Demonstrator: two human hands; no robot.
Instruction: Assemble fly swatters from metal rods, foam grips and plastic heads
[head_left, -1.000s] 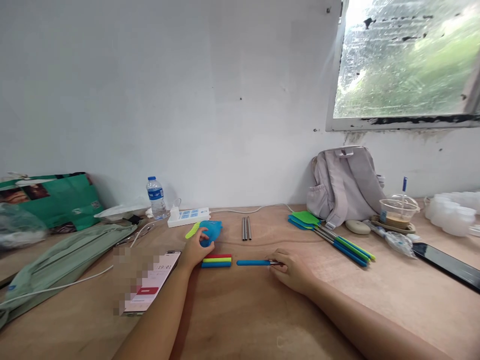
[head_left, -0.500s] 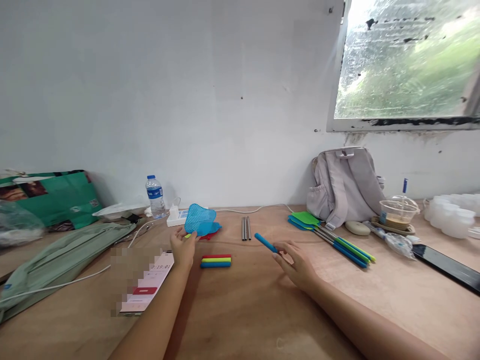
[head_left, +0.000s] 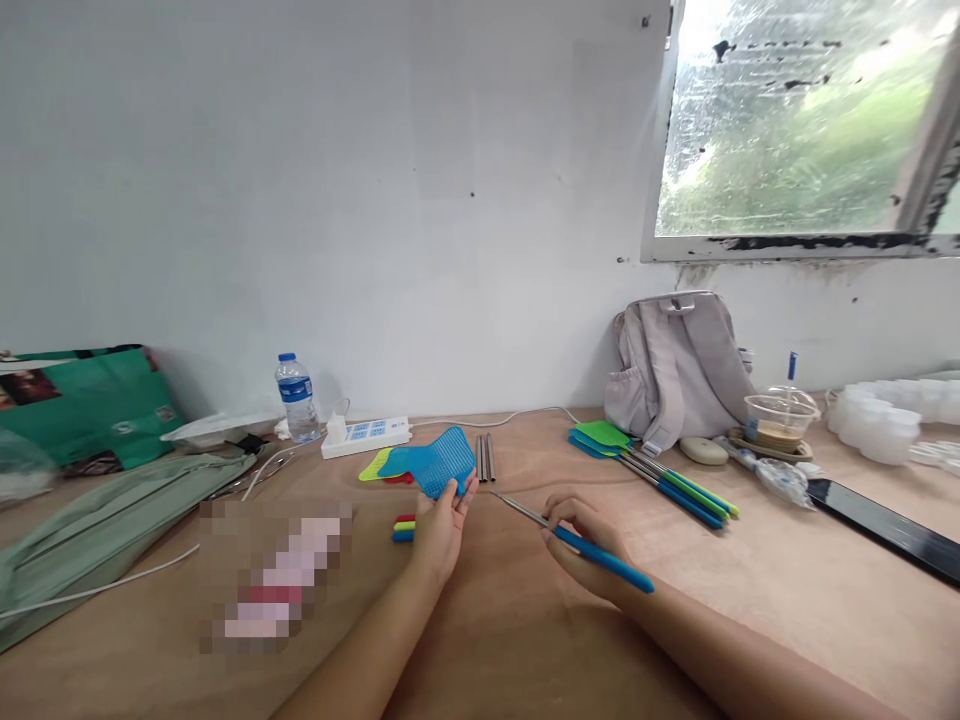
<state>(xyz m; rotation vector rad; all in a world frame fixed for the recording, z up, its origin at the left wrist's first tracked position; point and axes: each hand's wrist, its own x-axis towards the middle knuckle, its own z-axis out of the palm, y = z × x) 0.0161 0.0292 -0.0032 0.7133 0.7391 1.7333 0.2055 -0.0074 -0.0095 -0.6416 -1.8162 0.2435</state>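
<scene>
The right hand's [head_left: 589,545] fingers grip the blue-handled rod [head_left: 611,565] above the worktop [head_left: 495,640], its long axis slanting forward and leftward; its bare metal tip lies nearer the left hand [head_left: 439,530], whose fingers pinch the blue mesh head [head_left: 442,462].
</scene>
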